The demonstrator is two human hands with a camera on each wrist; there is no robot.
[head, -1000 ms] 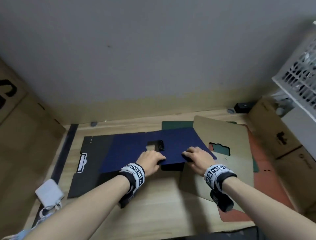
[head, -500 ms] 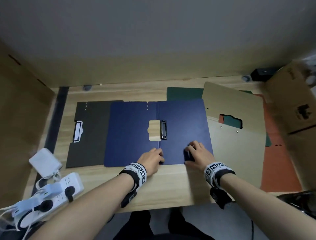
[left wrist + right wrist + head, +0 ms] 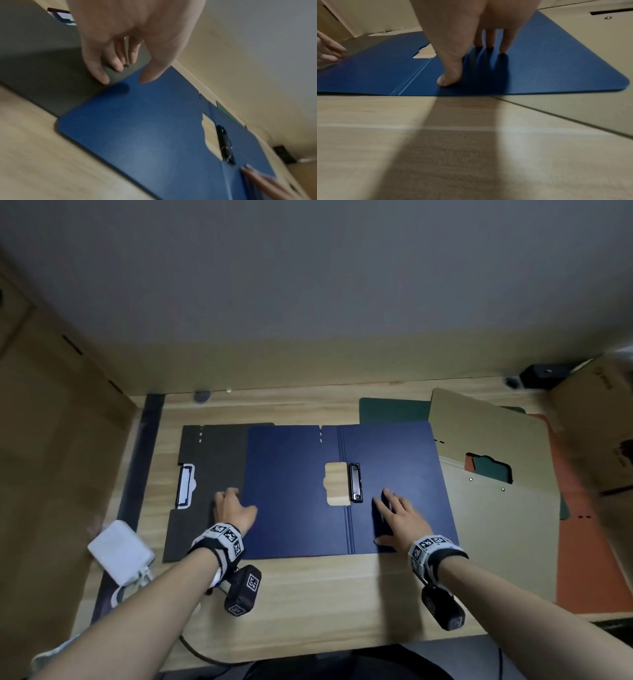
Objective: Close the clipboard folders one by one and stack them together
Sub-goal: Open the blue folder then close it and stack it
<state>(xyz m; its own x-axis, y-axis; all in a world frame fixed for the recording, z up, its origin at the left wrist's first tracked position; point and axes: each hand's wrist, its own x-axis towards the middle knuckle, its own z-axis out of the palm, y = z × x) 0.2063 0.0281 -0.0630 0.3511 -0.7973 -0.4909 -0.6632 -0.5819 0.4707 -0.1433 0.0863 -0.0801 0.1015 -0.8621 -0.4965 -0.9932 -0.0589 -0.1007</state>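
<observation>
A blue clipboard folder (image 3: pixel 294 525) (image 3: pixel 145 135) (image 3: pixel 556 67) lies open and flat on the wooden table (image 3: pixel 308 611), its black clip (image 3: pixel 355 482) (image 3: pixel 224 144) beside the spine. Its left cover overlaps an open black folder (image 3: pixel 212 453) (image 3: pixel 42 74). My left hand (image 3: pixel 234 508) (image 3: pixel 123 79) hangs at the blue cover's left edge, fingertips touching the black folder and thumb over the blue. My right hand (image 3: pixel 394 515) (image 3: pixel 467 65) presses flat on the blue folder's right half. A tan folder (image 3: pixel 496 525) (image 3: pixel 590 40) lies open to the right, over a green folder (image 3: pixel 390 410) and an orange one (image 3: pixel 582 559).
A white power adapter (image 3: pixel 120 553) with its cable sits at the table's left front. Cardboard boxes stand at the left (image 3: pixel 51 440) and the right (image 3: pixel 599 433). A small black device (image 3: pixel 544 375) lies at the back right by the wall.
The blue folder, partly raised a second ago, now lies flat. My left hand has slid from the spine to the left cover's edge. My right hand has moved further onto the right half.
</observation>
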